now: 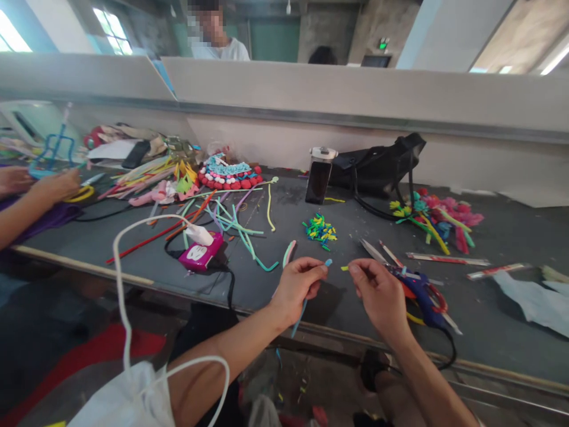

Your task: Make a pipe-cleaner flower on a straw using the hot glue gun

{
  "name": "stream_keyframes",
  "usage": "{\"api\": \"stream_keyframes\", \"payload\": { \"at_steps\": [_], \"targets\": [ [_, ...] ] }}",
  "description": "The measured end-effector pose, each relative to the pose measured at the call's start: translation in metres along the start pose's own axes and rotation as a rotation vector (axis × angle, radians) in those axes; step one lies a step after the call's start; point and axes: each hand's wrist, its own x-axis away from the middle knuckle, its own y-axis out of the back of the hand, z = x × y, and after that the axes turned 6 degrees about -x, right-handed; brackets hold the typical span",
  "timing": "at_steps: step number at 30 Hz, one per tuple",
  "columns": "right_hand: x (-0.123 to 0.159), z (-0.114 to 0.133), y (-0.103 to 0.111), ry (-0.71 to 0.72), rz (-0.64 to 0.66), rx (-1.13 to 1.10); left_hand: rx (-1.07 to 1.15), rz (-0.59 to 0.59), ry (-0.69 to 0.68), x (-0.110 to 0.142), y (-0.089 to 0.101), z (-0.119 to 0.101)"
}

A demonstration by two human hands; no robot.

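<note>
My left hand (299,283) is closed in a pinch on a light blue pipe cleaner (304,305), whose tip shows above my fingers and whose stem hangs down past the table edge. My right hand (377,290) pinches a tiny yellow-green piece (344,268) between thumb and forefinger, a little right of the blue tip. Both hands hover over the dark grey table (275,255) near its front edge. A small heap of cut yellow, green and blue bits (320,229) lies just beyond my hands.
A blue glue gun (422,296) and scissors lie right of my right hand. A pink power strip (201,255), loose pipe cleaners (231,222), a dark bottle (319,175), a black bag (377,169) and coloured craft flowers (435,216) lie around. Another person's hands (48,187) work at the left.
</note>
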Motion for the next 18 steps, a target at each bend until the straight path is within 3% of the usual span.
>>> {"api": "stream_keyframes", "payload": {
  "at_steps": [8,18],
  "targets": [
    [0.0004,0.0072,-0.0022,0.213,0.007,0.102,-0.130,0.027,0.002,0.0016,0.0006,-0.0006],
    [-0.0022,0.0050,-0.0034,0.283,0.047,0.155,-0.224,0.039,-0.027,0.0048,-0.0002,-0.0020]
  ]
}}
